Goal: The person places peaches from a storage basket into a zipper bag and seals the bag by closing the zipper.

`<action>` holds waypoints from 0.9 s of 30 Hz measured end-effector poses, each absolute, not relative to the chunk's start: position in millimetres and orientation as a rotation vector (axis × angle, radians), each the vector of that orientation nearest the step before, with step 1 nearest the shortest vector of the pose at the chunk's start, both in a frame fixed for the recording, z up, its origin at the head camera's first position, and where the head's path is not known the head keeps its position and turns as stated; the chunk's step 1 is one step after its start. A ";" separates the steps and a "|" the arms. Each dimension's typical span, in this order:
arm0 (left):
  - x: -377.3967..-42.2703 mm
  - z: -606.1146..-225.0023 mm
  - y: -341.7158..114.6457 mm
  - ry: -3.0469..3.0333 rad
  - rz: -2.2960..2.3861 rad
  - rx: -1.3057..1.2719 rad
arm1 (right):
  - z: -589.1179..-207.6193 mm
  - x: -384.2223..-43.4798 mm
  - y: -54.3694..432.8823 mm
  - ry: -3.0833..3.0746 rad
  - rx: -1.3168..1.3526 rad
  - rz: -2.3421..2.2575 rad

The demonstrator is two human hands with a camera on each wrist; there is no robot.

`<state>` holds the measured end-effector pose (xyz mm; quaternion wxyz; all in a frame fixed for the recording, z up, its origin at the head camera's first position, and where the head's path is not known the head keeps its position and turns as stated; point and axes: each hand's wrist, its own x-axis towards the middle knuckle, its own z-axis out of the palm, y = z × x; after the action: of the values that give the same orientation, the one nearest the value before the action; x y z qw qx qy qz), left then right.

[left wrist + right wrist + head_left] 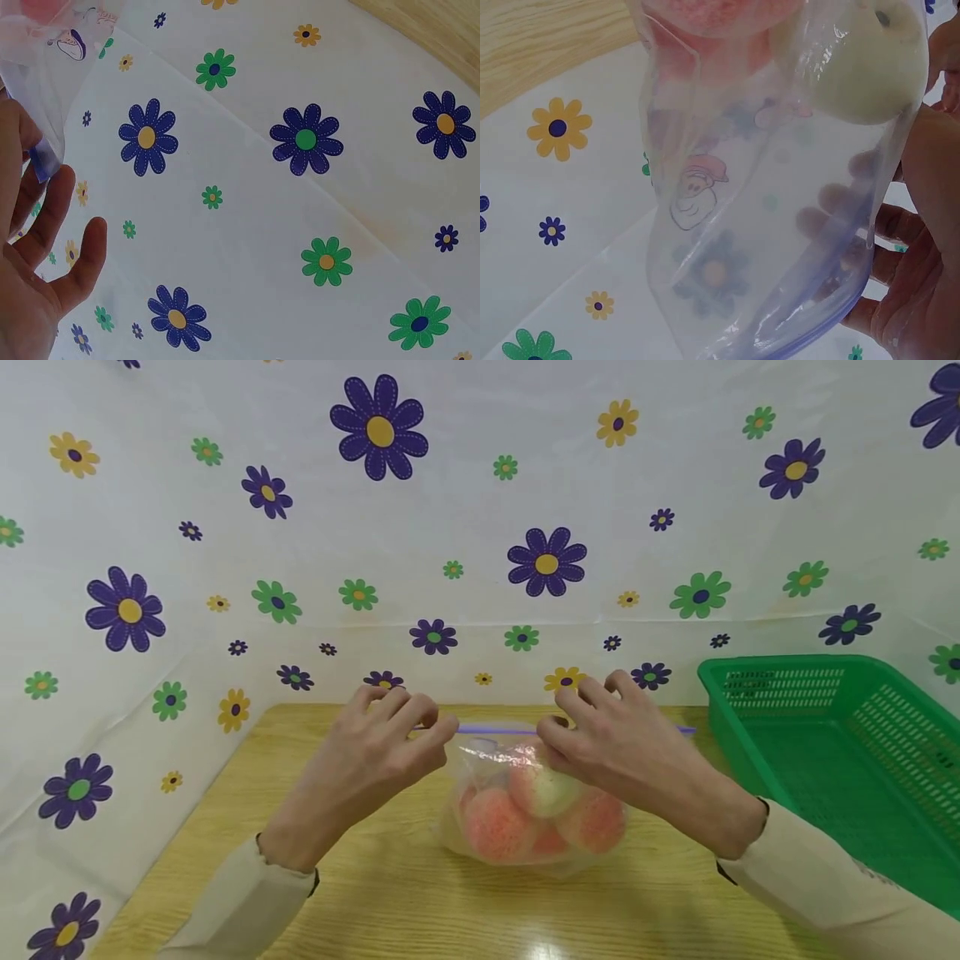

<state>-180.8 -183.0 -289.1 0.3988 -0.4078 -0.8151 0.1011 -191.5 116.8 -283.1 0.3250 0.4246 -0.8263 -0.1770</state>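
Observation:
A clear zip bag with a purple zip strip stands on the table, its mouth toward the back. Inside are several peaches, pink to pale yellow-green. My left hand pinches the left end of the strip; in the left wrist view, thumb and forefinger hold the bag's corner while the other fingers spread loose. On the strip's right part, my right hand grips the edge. The right wrist view shows its fingertips through the plastic, below a pale peach. A small cartoon print marks the bag.
A green plastic basket with slotted walls stands to the right, close to my right forearm. Behind the wooden table and along its left side hangs a white cloth printed with flowers.

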 end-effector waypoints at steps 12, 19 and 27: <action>-182.2 -297.9 -177.7 -2.058 0.209 -0.961 | -285.8 -192.3 121.6 -2.128 1.111 -0.442; -183.3 -300.9 -179.1 -2.066 0.154 -0.955 | -286.3 -191.6 123.4 -2.129 1.117 -0.444; -183.5 -302.4 -181.1 -2.072 0.094 -0.945 | -287.6 -191.5 123.4 -2.123 1.100 -0.416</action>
<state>-183.5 -181.1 -302.4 0.4177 -0.3768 -0.8259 0.0374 -191.5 123.4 -287.6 0.3496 0.4245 -0.8196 -0.1605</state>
